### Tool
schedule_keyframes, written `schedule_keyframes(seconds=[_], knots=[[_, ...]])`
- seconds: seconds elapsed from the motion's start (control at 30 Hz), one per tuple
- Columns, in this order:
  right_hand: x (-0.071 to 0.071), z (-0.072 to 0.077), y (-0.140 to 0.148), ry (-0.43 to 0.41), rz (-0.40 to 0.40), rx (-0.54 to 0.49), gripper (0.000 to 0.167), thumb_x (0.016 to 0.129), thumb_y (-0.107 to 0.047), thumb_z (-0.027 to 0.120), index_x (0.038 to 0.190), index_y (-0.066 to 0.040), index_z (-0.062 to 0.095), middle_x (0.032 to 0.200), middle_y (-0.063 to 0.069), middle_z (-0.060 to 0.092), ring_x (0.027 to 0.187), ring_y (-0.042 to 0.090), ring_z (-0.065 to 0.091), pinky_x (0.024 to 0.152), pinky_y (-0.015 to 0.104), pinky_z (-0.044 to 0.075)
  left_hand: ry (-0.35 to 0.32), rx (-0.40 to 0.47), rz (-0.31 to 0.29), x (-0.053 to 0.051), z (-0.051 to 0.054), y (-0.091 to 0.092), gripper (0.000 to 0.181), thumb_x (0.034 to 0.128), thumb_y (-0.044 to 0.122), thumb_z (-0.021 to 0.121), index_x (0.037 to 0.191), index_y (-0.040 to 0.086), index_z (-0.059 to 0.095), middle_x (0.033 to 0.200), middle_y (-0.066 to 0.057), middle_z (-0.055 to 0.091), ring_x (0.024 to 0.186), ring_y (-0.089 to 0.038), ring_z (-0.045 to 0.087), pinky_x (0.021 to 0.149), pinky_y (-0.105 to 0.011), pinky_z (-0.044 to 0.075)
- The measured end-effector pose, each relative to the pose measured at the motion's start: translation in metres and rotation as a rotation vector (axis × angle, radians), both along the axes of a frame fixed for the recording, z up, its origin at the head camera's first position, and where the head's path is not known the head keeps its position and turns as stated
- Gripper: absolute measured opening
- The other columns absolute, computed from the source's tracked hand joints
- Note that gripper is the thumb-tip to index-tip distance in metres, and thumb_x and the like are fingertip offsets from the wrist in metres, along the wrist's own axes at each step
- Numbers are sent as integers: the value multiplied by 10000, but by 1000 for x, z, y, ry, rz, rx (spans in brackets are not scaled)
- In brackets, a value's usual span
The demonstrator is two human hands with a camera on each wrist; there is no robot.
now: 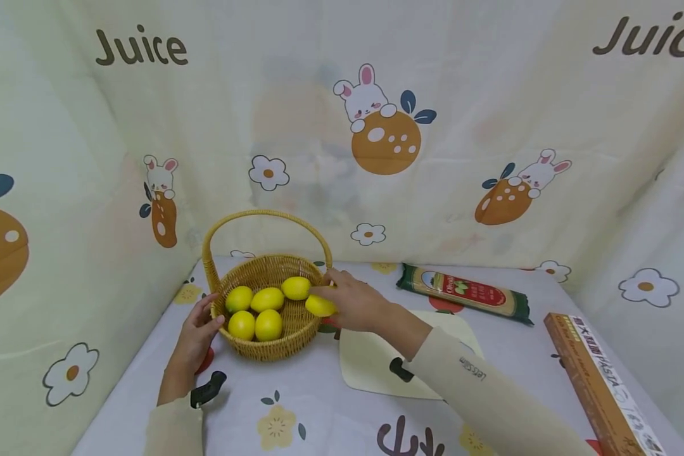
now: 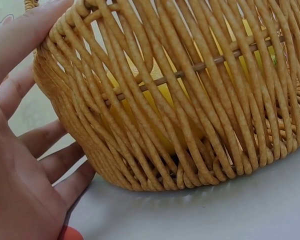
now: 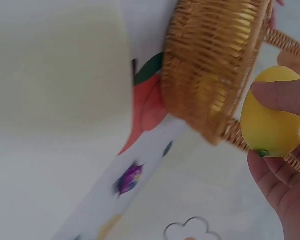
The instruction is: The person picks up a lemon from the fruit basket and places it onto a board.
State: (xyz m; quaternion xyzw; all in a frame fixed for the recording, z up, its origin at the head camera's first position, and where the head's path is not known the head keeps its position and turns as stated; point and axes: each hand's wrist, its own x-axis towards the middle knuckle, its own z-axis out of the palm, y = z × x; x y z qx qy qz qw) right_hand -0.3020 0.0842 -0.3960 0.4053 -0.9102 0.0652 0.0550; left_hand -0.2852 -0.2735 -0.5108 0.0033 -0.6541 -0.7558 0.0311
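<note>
Lemon [image 1: 320, 306] sitting at right rim of basket [image 1: 268, 350], my right hand [image 1: 354, 303] pinching it between thumb and fingers. Left hand [image 1: 196, 328] bracing basket's left side, fingers spread. From here I'm favouring light, unhurried grip, clearing handle [image 1: 325, 249], not nudging five lemons [image 1: 267, 299] inside.

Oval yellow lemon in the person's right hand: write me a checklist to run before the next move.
1. Right hand gripping the oval yellow lemon: ok, thumb and fingers pinch it.
2. Round tan wicker basket upright on the printed white tablecloth: ok.
3. Left hand touching the basket's left side: ok; how firmly, cannot tell.
4. Held lemon clear of the basket's rim: cannot tell; it overlaps the right rim in the head view.
5. Arched wicker handle well away from the right hand: not ok, its right end is close by.
</note>
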Motion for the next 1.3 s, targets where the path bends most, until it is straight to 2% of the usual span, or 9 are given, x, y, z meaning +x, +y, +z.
schedule_keyframes(seconds=[0.07,0.2,0.5,0.73,0.9,1.07,1.3], knots=[[-1,-4,8,12,4,-16,543,854,-221,754,1360,-268,564,1222,19,436,1020,181,452,782,275,492,1,-4,2,1,0,0,611,971,90,595,1504,117,296,1572,-126,229,1409,-278,228,1150,-445,176],[-3,-12,22,-7,-27,-9,585,830,-108,748,1363,-265,566,1194,21,438,999,180,446,811,275,484,1,-10,-3,2,-1,-2,614,973,83,590,1507,114,289,1570,-134,227,1407,-283,231,1149,-449,177],[-10,-36,44,-70,-134,1,562,818,-117,764,1323,-287,583,1213,22,456,1031,189,453,882,308,484,8,5,-9,2,-4,-4,613,969,72,590,1502,103,289,1579,-146,197,1416,-297,208,1151,-466,161],[-19,-51,54,-133,-224,36,583,831,-143,765,1353,-311,567,1234,20,456,1038,191,457,915,336,494,6,10,-6,1,-4,-3,601,971,76,588,1499,115,302,1579,-138,201,1415,-294,212,1152,-466,161],[-23,-57,59,-174,-257,40,560,833,-126,738,1345,-288,579,1240,37,464,1052,218,470,925,382,494,13,14,-2,0,-4,-3,594,971,72,586,1495,119,310,1575,-140,210,1414,-296,217,1151,-468,164],[-23,-60,62,-206,-290,29,561,820,-109,738,1334,-277,591,1245,44,468,1068,237,467,933,416,487,-13,-11,15,-2,-4,-3,614,957,125,626,1494,172,332,1580,-129,204,1416,-290,219,1150,-466,172],[-24,-64,65,-193,-298,21,588,800,-93,749,1335,-277,589,1254,51,468,1071,241,467,946,421,480,-21,-28,20,-2,-3,-2,635,950,131,637,1499,161,320,1575,-133,215,1409,-297,233,1148,-470,184]])
